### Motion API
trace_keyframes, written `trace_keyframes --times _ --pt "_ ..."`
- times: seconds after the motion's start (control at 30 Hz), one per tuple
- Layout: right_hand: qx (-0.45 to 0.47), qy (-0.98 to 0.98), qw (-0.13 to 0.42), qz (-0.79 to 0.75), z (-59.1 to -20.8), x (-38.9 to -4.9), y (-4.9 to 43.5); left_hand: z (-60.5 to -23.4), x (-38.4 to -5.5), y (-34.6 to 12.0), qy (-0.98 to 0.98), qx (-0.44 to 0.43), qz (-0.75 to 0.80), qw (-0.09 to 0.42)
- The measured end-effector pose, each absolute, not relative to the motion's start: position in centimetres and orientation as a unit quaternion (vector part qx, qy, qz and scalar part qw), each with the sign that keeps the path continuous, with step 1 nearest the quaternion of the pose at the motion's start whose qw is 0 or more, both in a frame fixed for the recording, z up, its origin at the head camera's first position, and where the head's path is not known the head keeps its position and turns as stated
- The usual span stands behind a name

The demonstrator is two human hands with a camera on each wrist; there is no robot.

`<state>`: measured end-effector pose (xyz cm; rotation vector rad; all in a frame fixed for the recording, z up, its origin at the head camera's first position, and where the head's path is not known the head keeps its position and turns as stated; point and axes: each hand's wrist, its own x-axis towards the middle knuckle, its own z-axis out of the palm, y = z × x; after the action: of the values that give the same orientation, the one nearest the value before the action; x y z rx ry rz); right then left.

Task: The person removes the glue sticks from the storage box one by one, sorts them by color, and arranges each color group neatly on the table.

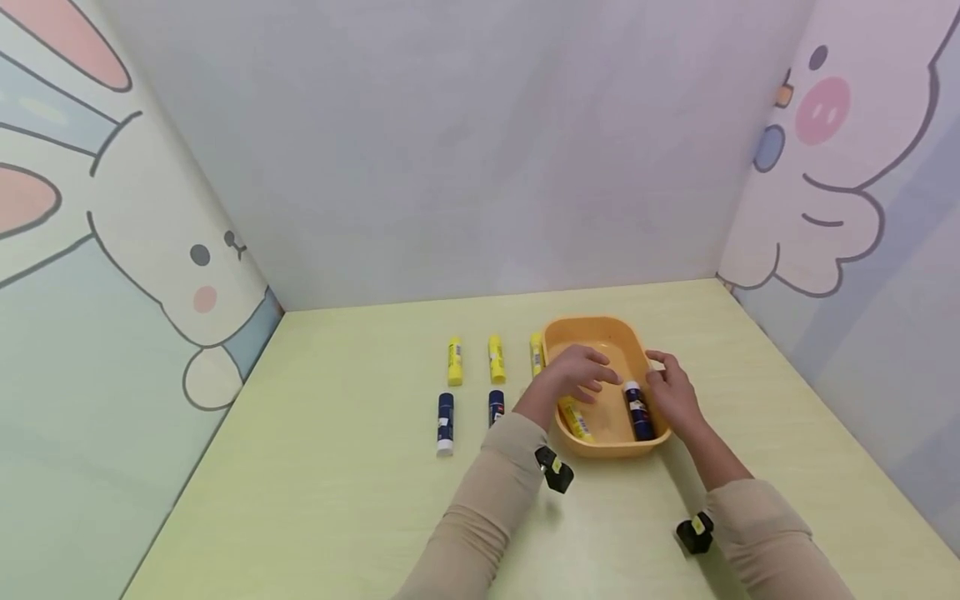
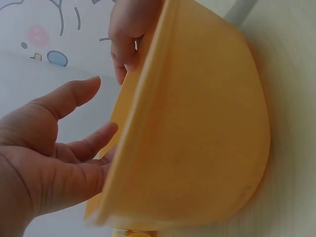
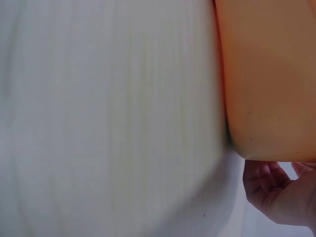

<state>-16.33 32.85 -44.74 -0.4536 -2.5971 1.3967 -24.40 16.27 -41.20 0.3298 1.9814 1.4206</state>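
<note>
An orange plastic basin (image 1: 611,450) stands on the table. In it lie a yellow glue stick (image 1: 577,419) on the left and a navy glue stick with a white end (image 1: 638,411) along the right wall. My left hand (image 1: 576,372) reaches over the basin's left side, fingers spread and holding nothing. In the left wrist view its fingertips dip behind the rim. My right hand (image 1: 675,396) holds the basin's right side, with curved fingers (image 3: 253,183) against the outer wall and the thumb near the rim.
Left of the basin, yellow glue sticks (image 1: 455,361) (image 1: 497,359) (image 1: 536,354) lie in a row, the last beside the rim. Nearer me lie two navy glue sticks (image 1: 446,423) (image 1: 496,406), the second partly hidden by my left forearm. Walls (image 1: 487,167) enclose the table.
</note>
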Motion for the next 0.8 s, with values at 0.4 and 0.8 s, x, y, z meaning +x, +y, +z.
trace_keyframes --times 0.4,0.8 --pt "-0.157 -0.865 0.069 0.472 -44.4 -16.3 32.7 -40.8 -24.9 18.7 0.744 0.048 0.539 0.392" --pt "-0.153 -0.866 0.082 0.469 -44.5 -16.4 32.7 -41.9 -25.6 19.4 0.728 -0.019 0.512 0.455"
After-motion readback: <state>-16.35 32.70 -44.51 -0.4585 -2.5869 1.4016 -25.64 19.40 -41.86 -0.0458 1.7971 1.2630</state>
